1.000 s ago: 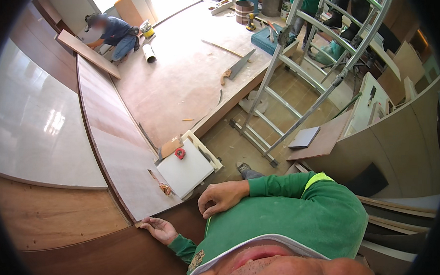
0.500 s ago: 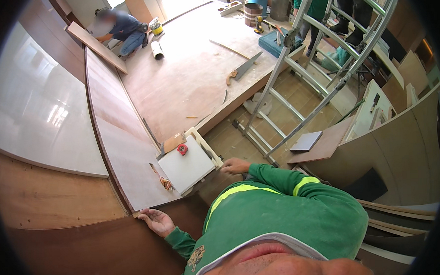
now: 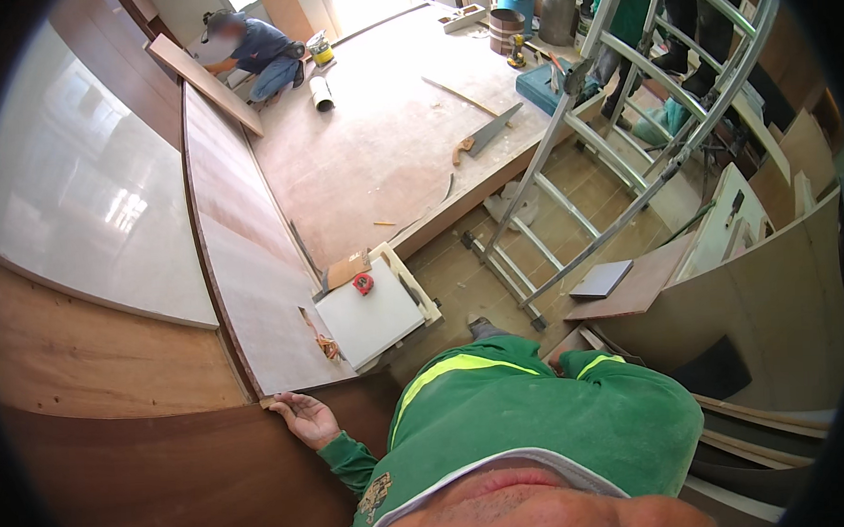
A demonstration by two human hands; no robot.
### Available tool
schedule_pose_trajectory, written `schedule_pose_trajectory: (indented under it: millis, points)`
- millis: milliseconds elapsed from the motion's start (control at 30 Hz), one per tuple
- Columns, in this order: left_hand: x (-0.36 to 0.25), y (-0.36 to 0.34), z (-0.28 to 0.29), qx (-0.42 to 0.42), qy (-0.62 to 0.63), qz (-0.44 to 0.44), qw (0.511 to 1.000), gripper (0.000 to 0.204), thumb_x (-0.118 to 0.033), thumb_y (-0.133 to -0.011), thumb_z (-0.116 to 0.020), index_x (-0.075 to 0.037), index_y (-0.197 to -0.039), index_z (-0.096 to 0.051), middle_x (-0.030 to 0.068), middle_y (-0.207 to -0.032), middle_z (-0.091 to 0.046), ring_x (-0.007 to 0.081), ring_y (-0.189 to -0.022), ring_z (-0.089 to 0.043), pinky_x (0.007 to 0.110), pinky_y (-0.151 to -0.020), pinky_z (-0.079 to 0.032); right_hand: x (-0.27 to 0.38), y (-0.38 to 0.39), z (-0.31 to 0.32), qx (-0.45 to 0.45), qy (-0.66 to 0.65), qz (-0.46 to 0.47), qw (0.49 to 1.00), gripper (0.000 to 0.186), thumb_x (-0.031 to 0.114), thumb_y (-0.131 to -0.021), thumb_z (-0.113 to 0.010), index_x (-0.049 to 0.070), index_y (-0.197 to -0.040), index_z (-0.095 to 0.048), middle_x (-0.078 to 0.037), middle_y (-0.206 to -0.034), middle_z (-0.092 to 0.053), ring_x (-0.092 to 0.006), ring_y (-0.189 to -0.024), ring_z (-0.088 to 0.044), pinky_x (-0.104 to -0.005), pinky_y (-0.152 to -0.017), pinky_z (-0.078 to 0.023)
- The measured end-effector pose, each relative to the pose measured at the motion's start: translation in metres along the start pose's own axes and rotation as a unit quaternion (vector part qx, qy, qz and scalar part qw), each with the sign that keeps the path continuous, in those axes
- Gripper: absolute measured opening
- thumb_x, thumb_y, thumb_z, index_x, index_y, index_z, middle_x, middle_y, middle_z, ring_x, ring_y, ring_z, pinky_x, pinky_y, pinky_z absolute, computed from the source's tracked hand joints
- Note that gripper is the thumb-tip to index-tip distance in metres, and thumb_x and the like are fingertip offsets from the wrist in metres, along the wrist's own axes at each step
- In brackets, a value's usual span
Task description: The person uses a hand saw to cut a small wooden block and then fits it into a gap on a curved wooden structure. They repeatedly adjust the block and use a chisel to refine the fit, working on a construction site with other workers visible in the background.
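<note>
My left hand [image 3: 308, 421] is at the near corner of a long whitish panel [image 3: 242, 243]. Its thumb and fingertips pinch a small tan piece of wood [image 3: 267, 401] against the panel's dark edge. My right hand [image 3: 564, 360] is down at my right side, mostly covered by the green sleeve, and its fingers are hidden. Bundled wires [image 3: 328, 347] stick out of a slot in the panel. Beside it stands a white-topped box [image 3: 373, 327] with a red tape measure [image 3: 364, 284] and a piece of cardboard [image 3: 345, 270] on it.
An aluminium ladder [image 3: 556, 201] stands ahead right, with a person [image 3: 610, 43] behind it. On the raised platform [image 3: 361, 162] lie a handsaw [image 3: 484, 136] and a blue case [image 3: 544, 90]. Another person [image 3: 262, 58] crouches at the far left. Boards [image 3: 762, 277] line the right side.
My right hand has drawn back from beside the white-topped box to my right side. My left hand stays at the panel's corner. The whole view has shifted slightly.
</note>
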State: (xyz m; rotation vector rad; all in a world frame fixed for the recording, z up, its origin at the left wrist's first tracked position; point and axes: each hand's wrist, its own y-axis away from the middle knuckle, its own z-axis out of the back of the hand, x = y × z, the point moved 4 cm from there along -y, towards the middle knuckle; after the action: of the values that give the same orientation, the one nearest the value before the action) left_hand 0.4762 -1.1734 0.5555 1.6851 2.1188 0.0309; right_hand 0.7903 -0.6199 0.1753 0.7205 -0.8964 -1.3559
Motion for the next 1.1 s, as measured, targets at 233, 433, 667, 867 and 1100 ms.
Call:
schedule_pose_trajectory:
  millis: [233, 433, 667, 867, 1100]
  points:
    - [-0.002, 0.0, 0.003, -0.003, 0.003, 0.008, 1.0, 0.027, -0.026, -0.098, -0.071, -0.004, -0.114, -0.069, 0.0038, -0.104, -0.076, 0.0137, -0.089, -0.074, 0.027, -0.077, -0.065, 0.013, -0.081, 0.043, -0.084, -0.123, -0.023, 0.989, 0.034, 0.031, -0.079, -0.073, 0.009, -0.104, -0.08, -0.019, -0.101, -0.076, -0.0388, -0.096, -0.073, -0.0489, -0.082, -0.058]
    - [0.004, -0.002, -0.005, 0.017, 0.005, 0.035, 0.999, 0.027, -0.024, -0.098, -0.071, -0.002, -0.114, -0.07, 0.0058, -0.101, -0.078, 0.0141, -0.087, -0.074, 0.027, -0.077, -0.064, -0.012, -0.091, 0.048, -0.092, -0.074, -0.022, 0.993, 0.036, 0.033, -0.078, -0.07, 0.01, -0.105, -0.079, -0.02, -0.098, -0.075, -0.0403, -0.094, -0.072, -0.0505, -0.08, -0.057]
    - [0.002, 0.001, -0.006, 0.013, 0.023, 0.06, 0.998, 0.021, -0.021, -0.098, -0.072, -0.003, -0.11, -0.072, 0.0079, -0.101, -0.078, 0.0163, -0.088, -0.076, 0.029, -0.077, -0.065, 0.003, -0.107, 0.078, -0.17, -0.244, -0.072, 0.952, 0.033, 0.027, -0.085, -0.064, 0.004, -0.104, -0.078, -0.023, -0.105, -0.074, -0.0425, -0.098, -0.072, -0.0518, -0.085, -0.057]
    - [0.002, -0.002, -0.004, 0.02, 0.003, 0.044, 0.999, 0.023, -0.021, -0.097, -0.073, -0.003, -0.11, -0.072, 0.0079, -0.102, -0.078, 0.0155, -0.088, -0.075, 0.029, -0.078, -0.065, 0.004, -0.097, 0.085, -0.169, -0.283, -0.08, 0.941, 0.032, 0.022, -0.088, -0.06, 0.001, -0.105, -0.077, -0.025, -0.108, -0.074, -0.043, -0.099, -0.072, -0.0529, -0.085, -0.057]
    - [0.004, -0.008, 0.002, 0.009, 0.014, 0.038, 0.999, 0.026, -0.024, -0.098, -0.072, -0.003, -0.113, -0.07, 0.0043, -0.102, -0.077, 0.0134, -0.089, -0.074, 0.026, -0.076, -0.064, 0.004, -0.101, 0.083, -0.173, -0.275, -0.078, 0.942, 0.031, 0.021, -0.089, -0.06, 0.002, -0.106, -0.077, -0.024, -0.11, -0.073, -0.0431, -0.101, -0.072, -0.0538, -0.086, -0.057]
